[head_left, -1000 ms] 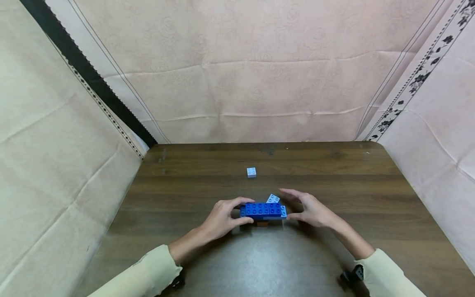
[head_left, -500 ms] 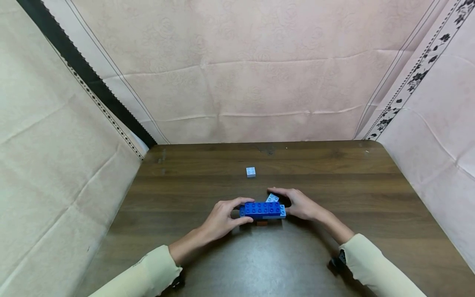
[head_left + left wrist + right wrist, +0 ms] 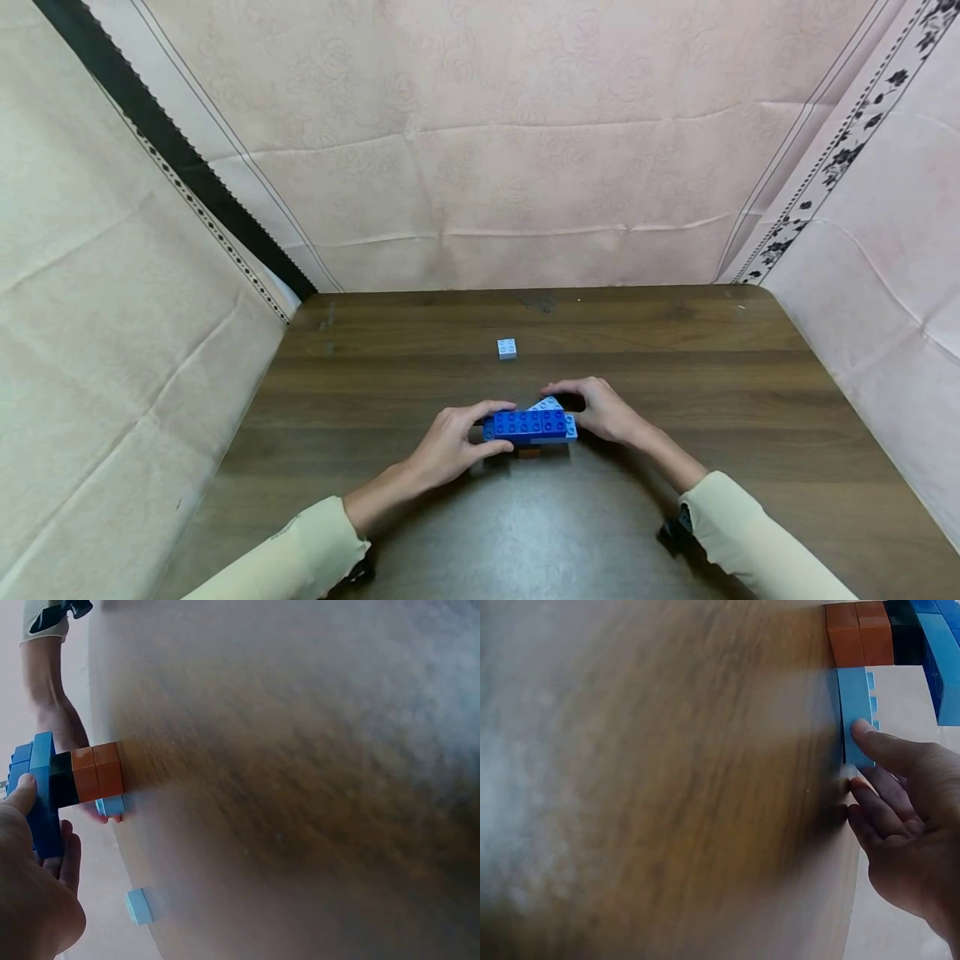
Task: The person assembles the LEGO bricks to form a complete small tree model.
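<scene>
A built piece of toy bricks stands on the table, with a long dark blue top [image 3: 517, 423]. Light blue shows at its right end, and under it come a black brick [image 3: 64, 780] and brown bricks [image 3: 97, 771]. My left hand [image 3: 453, 442] grips the left end of the top, thumb in front and fingers behind. Behind the piece lies a light blue brick [image 3: 857, 716], low at the tabletop beside the brown bricks. My right hand [image 3: 603, 412] pinches it, thumb on its near side; the other fingers are partly hidden behind it.
One loose light blue brick [image 3: 507, 348] sits farther back on the wooden table [image 3: 390, 333]. Pale patterned cloth [image 3: 525, 167] hangs behind the table and along both sides. A dark device [image 3: 678, 529] is strapped at the right wrist.
My right hand has moved left and taken hold of the light blue brick behind the piece, which has shifted slightly left and turned. The left hand stays in place.
</scene>
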Tool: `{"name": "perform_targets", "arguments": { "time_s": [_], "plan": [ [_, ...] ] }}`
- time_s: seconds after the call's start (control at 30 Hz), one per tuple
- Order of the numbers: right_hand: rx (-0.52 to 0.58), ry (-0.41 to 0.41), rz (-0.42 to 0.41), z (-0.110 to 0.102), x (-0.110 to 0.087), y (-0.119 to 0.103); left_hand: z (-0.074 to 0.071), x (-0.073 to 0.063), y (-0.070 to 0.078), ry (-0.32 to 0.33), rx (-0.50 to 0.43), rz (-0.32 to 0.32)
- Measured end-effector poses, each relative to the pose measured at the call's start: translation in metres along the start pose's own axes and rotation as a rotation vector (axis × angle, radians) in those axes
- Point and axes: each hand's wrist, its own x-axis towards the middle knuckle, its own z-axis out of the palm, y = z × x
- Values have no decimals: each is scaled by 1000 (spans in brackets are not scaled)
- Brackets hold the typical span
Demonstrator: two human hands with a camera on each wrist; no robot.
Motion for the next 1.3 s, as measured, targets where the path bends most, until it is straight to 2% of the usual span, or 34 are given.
{"name": "perform_targets", "arguments": {
  "time_s": [0.3, 0.7, 1.07, 1.3],
  "plan": [
    [41, 90, 11, -8, -2, -5, 1, 0, 0, 1, -10, -4],
    [141, 170, 53, -28, -8, -34, 1, 0, 0, -2, -56, -21],
    [138, 172, 26, -30, -17, -73, 0, 1, 1, -16, -36, -36],
    [94, 172, -5, -23, -25, -86, 0, 2, 2, -18, -15, -47]
  ]
}}
